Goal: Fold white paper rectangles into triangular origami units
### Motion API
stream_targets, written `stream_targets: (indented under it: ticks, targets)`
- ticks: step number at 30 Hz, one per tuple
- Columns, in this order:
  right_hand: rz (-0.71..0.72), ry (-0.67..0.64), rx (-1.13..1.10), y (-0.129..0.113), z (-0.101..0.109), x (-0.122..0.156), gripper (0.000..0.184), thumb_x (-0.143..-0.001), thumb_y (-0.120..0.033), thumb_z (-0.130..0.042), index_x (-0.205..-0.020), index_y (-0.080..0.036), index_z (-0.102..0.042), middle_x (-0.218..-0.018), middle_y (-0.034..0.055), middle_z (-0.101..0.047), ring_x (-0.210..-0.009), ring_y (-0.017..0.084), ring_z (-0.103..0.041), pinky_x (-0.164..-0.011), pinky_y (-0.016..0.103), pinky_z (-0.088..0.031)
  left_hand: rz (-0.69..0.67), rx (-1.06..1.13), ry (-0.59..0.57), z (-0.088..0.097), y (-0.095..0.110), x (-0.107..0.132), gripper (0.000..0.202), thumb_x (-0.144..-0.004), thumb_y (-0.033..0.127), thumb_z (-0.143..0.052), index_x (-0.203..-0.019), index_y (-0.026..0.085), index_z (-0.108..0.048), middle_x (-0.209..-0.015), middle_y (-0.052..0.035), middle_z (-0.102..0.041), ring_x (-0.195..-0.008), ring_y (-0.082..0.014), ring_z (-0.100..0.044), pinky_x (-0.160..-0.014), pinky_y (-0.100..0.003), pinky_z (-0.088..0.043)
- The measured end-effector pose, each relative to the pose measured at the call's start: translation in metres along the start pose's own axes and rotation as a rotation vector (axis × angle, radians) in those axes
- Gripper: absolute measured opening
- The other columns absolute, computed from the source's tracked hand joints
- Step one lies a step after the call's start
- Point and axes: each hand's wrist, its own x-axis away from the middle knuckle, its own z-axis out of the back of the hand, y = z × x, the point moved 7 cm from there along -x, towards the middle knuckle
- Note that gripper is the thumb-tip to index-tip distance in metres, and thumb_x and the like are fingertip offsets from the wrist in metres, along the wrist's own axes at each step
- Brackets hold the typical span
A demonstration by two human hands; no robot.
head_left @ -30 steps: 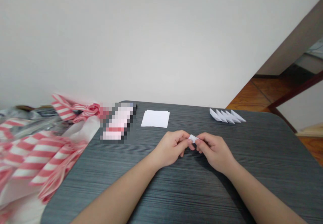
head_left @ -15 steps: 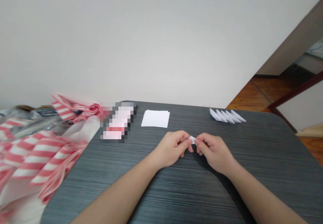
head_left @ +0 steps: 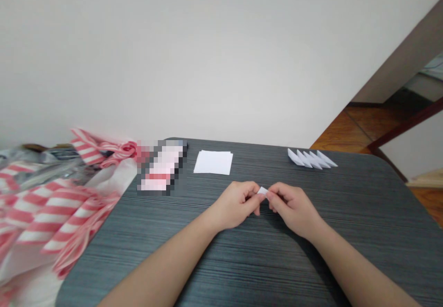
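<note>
Between my two hands is a small folded piece of white paper (head_left: 262,191), mostly covered by the fingers. My left hand (head_left: 238,203) pinches its left side between thumb and forefinger. My right hand (head_left: 290,205) grips the right side the same way, its thumb close to the left thumb. Beyond the left hand lies a stack of square white paper sheets (head_left: 213,162). Past the right hand, several folded white paper pieces (head_left: 311,159) rest in an overlapping row.
The dark wood-grain table (head_left: 221,261) stands against a pale wall (head_left: 221,67). A blurred-out phone-like object (head_left: 162,166) lies near its left edge. Red-and-white striped cloth (head_left: 48,210) is heaped beside the table on the left. Wooden floor (head_left: 341,129) shows at the right.
My left thumb and fingers have shifted slightly on the folded paper, and the thumb tip now sits nearer the right thumb. The right hand has barely moved.
</note>
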Motion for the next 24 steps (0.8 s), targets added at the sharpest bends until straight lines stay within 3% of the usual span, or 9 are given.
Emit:
stream_targets:
  ticks: [9,17,24]
  targets:
    - [-0.015,-0.069,0.010,-0.0023,-0.0028,-0.0011,0.024,-0.094,-0.025,-0.053,-0.073,-0.019,-0.060,-0.062,-0.0025,-0.059,-0.057,0.012,-0.054,-0.056,0.023,-0.038,-0.004,-0.039,-0.021,-0.0008,0.0011,0.0008,0.026,-0.093,0.026,-0.051,-0.070,0.016,-0.060,-0.059,0.0023,-0.064,-0.049,-0.0086,-0.048,-0.049,-0.019,-0.032]
    - [-0.052,-0.005,-0.049,0.0035,0.0044,-0.0001,0.027,-0.096,-0.025,-0.050,-0.070,-0.020,-0.056,-0.060,-0.0031,-0.058,-0.056,0.012,-0.054,-0.059,0.024,-0.040,0.009,0.044,0.031,0.0008,-0.0006,0.0003,0.031,-0.097,0.033,-0.046,-0.074,0.017,-0.058,-0.062,0.0016,-0.064,-0.051,-0.0089,-0.052,-0.052,-0.019,-0.038]
    - [-0.080,-0.015,-0.092,0.0056,0.0018,0.0007,0.026,-0.095,-0.025,-0.051,-0.070,-0.020,-0.056,-0.060,-0.0029,-0.058,-0.056,0.012,-0.053,-0.059,0.024,-0.041,0.014,-0.032,0.043,0.0036,0.0001,0.0008,0.035,-0.098,0.032,-0.045,-0.069,0.017,-0.058,-0.058,0.0024,-0.063,-0.050,-0.0085,-0.052,-0.054,-0.019,-0.037]
